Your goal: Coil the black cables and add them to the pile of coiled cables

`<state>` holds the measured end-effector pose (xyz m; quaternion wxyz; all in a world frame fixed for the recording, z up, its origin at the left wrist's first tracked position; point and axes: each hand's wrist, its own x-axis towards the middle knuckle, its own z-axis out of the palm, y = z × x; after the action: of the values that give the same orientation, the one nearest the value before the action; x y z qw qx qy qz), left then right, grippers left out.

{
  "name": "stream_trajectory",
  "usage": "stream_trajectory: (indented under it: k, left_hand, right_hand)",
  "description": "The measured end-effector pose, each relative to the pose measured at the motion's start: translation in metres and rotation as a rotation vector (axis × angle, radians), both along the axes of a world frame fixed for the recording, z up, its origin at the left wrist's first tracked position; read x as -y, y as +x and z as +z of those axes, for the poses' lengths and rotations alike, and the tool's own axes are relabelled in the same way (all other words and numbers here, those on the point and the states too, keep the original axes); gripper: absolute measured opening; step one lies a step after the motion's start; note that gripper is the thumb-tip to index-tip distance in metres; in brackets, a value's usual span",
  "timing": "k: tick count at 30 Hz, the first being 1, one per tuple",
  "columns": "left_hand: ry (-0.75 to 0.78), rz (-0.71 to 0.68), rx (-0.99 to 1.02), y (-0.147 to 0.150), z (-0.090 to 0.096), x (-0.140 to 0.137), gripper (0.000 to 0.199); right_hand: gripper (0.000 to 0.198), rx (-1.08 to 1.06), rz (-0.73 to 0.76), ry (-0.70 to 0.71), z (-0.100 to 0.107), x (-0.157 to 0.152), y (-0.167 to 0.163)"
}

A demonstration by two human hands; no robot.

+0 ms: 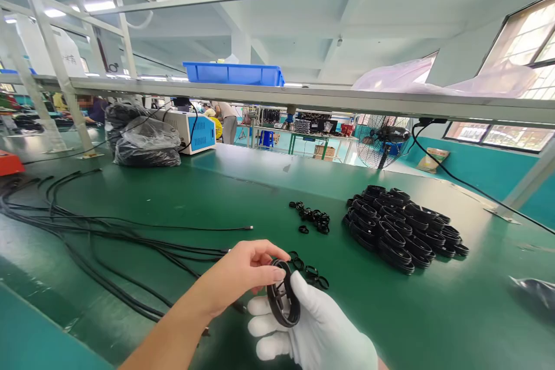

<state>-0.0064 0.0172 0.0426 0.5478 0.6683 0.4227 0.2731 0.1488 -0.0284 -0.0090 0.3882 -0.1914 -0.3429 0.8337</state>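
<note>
A black cable wound into a small coil [284, 293] rests between my two hands above the green table. Bare, my left hand [247, 269] grips the coil's upper left rim between thumb and fingers. My right hand [316, 324], in a white glove, holds the same coil against its palm, thumb along the right side. Just beyond my hands lie several small black rings [311, 272], partly hidden by them. Another cluster of black rings [318, 219] is farther back. Loose black cables [130, 237] stretch across the left side, some running behind my left arm.
Many coiled black cables form a heap [399, 228] to the right. A plastic bag of dark items [147, 141] and a blue-white machine [195, 130] stand at the back left. A shelf [312, 95] spans overhead, carrying a blue tray [234, 74]. A fan [384, 139] stands beyond the table [208, 191].
</note>
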Motion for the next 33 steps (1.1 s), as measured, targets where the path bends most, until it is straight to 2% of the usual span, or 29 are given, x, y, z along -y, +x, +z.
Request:
stream_trajectory:
  k: [3,5,6,9,12,14,18,21,24,27,33]
  left_hand:
    - [-0.057,0.069,0.002,0.006,-0.007,-0.004,0.030]
    - [-0.073,0.118,0.000,0.010,-0.011,-0.003,0.032]
    - [-0.078,0.145,0.020,0.011,-0.012,-0.001,0.032]
    - [-0.095,0.224,0.121,0.010,-0.018,0.005,0.029]
    - [-0.139,0.183,0.127,0.007,-0.025,0.012,0.027]
    - [-0.158,0.136,0.116,0.007,-0.030,0.015,0.022]
    - [-0.172,0.136,0.139,0.009,-0.037,0.016,0.020]
    - [-0.190,0.111,0.149,0.010,-0.040,0.016,0.019]
    - [-0.233,0.101,0.189,0.012,-0.042,0.016,0.021]
    - [-0.271,0.130,0.217,0.015,-0.045,0.016,0.023]
    - [-0.286,0.096,0.245,0.014,-0.046,0.016,0.021]
  right_hand:
    - [0.050,0.193,-0.211,0.109,0.001,-0.004,-0.004]
    - [0.056,0.307,-0.332,0.181,0.002,-0.007,-0.004]
    - [0.058,0.325,-0.344,0.189,0.002,-0.008,-0.004]
    - [0.051,0.244,-0.263,0.143,0.003,-0.008,0.000]
    - [0.050,0.190,-0.202,0.109,0.004,-0.006,0.003]
    - [0.053,0.252,-0.223,0.110,0.004,-0.006,0.001]
    - [0.056,0.410,-0.297,0.145,0.000,-0.010,-0.004]
    - [0.049,0.445,-0.231,0.124,-0.004,-0.011,-0.002]
    - [0.040,0.363,-0.164,0.086,-0.005,-0.009,0.004]
    - [0.040,0.304,-0.139,0.082,-0.003,-0.007,0.007]
    - [0.038,0.464,-0.164,0.114,-0.005,-0.011,0.005]
